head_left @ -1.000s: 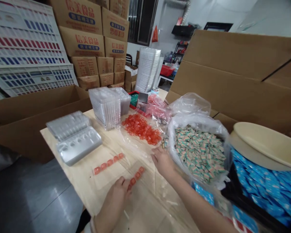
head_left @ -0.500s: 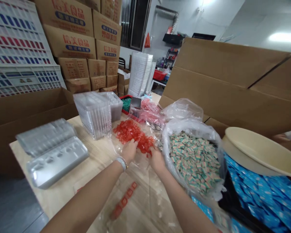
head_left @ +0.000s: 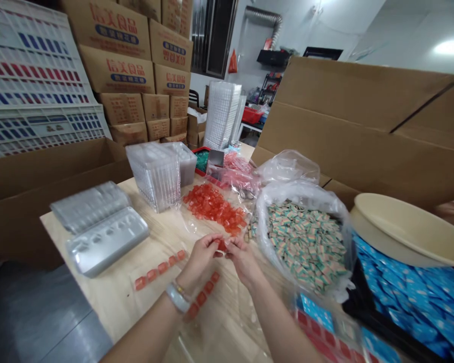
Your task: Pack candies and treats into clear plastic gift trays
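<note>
Left hand (head_left: 200, 259) and right hand (head_left: 244, 263): narrow, fingertips pinching one small red piece (head_left: 221, 245) together above the tabletop (head_left: 109, 302). Loose red pieces (head_left: 214, 207) at twelve o'clock; two lined red rows (head_left: 202, 295) at seven o'clock.

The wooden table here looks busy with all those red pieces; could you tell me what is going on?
A person at the pale wooden table holds a small red piece between the left hand and right hand, above the tabletop. Beyond the hands lies a loose heap of glossy red pieces, and two short rows of red pieces lie on clear film nearer the person. To the right, a clear plastic bag holds many small green-and-cream wrapped pieces.
</note>
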### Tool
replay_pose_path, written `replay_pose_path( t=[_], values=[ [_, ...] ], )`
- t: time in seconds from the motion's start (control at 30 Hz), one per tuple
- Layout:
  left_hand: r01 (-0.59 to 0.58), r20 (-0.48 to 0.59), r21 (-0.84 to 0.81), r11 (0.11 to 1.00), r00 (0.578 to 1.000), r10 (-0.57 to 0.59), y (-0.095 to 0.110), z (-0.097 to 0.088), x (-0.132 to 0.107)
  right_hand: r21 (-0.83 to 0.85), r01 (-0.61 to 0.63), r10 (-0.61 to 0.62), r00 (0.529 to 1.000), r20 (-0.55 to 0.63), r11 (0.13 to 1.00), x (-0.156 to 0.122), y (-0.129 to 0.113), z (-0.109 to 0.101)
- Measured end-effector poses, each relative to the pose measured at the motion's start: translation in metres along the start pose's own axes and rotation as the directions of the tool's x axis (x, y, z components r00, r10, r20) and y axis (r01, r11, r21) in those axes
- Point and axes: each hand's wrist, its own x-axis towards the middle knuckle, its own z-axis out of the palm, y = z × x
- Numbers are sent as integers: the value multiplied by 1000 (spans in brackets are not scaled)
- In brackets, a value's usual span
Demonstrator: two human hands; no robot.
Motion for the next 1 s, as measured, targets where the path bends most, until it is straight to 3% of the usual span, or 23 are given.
replay_pose_path(
  t=[0.13, 0.23, 0.3, 0.37, 0.4, 0.5, 0.6, 0.67, 0.73, 0.8, 0.9, 1.0],
  values=[
    [113, 10, -344, 932, 993, -116, 12, -6, -39, 197, -149, 140, 988, 61, 969, -27, 1, 12],
    [169, 30, -403, 900, 985, -171, 16, -13, -66, 160, -190, 176, 979, 98, 969, -49, 8, 24],
    [235, 69, -365, 901, 972, -225, 15, -20, -82, 2, -129, 129, 990, 64, 992, -63, 15, 31],
    [271, 70, -326, 906, 962, -263, 13, -28, -96, -197, 30, -24, 999, 31, 980, -75, 18, 38],
    [270, 51, -323, 907, 962, -269, 12, -33, -102, -284, 132, -115, 991, 74, 950, -81, 17, 40],
    [276, 4, -370, 887, 955, -295, 9, -48, -120, -416, 396, -247, 897, 366, 818, -98, 8, 43],
    [360, 61, -386, 849, 929, -366, 5, -62, -137, -497, 488, -158, 809, 567, 717, -111, -5, 43],
    [392, 78, -359, 847, 917, -391, 0, -70, -148, -561, 528, -86, 772, 630, 638, -116, -10, 43],
    [379, 9, -321, 868, 917, -398, -7, -77, -156, -624, 583, -33, 744, 667, 521, -116, -9, 44],
    [342, -114, -275, 899, 917, -383, -15, -83, -160, -674, 650, 0, 720, 694, 351, -111, -1, 46],
    [291, -225, -196, 937, 916, -332, -25, -86, -163, -649, 755, 70, 645, 761, 90, -101, 16, 51],
    [272, -246, -149, 951, 921, -302, -32, -84, -163, -614, 789, 104, 613, 783, -29, -96, 28, 54]
  ],
)
